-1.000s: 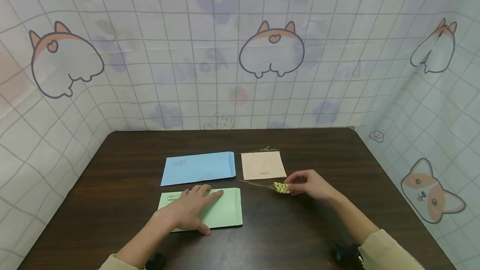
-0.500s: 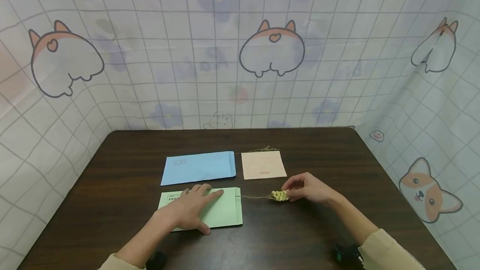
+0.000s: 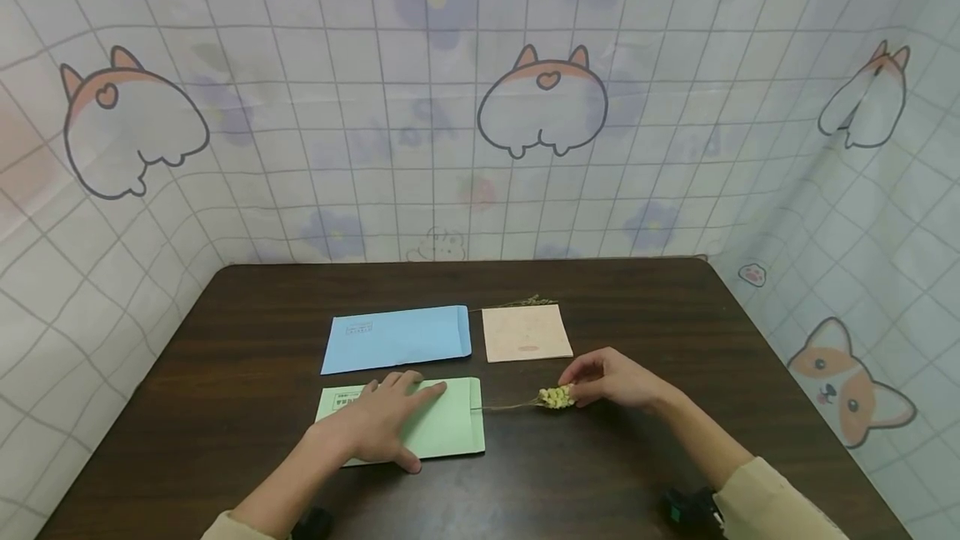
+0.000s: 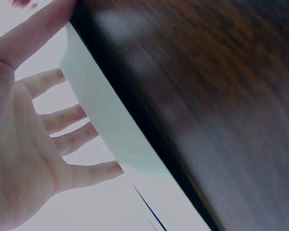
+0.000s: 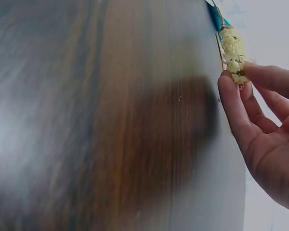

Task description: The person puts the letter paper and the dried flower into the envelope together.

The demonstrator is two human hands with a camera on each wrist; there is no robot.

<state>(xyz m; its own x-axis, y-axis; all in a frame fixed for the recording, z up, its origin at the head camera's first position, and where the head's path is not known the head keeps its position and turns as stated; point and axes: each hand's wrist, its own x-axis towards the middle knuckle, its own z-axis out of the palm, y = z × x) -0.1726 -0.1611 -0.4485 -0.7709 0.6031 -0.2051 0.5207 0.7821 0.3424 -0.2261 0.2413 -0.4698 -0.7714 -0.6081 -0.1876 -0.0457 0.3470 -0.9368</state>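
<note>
My left hand lies with fingers spread on the green envelope, holding it flat to the table. The left wrist view shows the same hand with straight fingers along the envelope's edge. Between thumb and fingertips, my right hand pinches the pale yellow head of a dried flower. Its thin stem points left and crosses the envelope's right-end flap; whether the stem's tip lies on top or inside, I cannot tell. In the right wrist view the flower is held by the bloom's end.
A blue envelope lies behind the green one. To its right is a beige paper square, with a dried sprig along its back edge. Patterned cloth walls stand at the back and sides of the dark wooden table.
My right hand has moved the flower toward me and slightly left, bringing its stem from beyond the green envelope onto the flap. The left hand has stayed in place.
</note>
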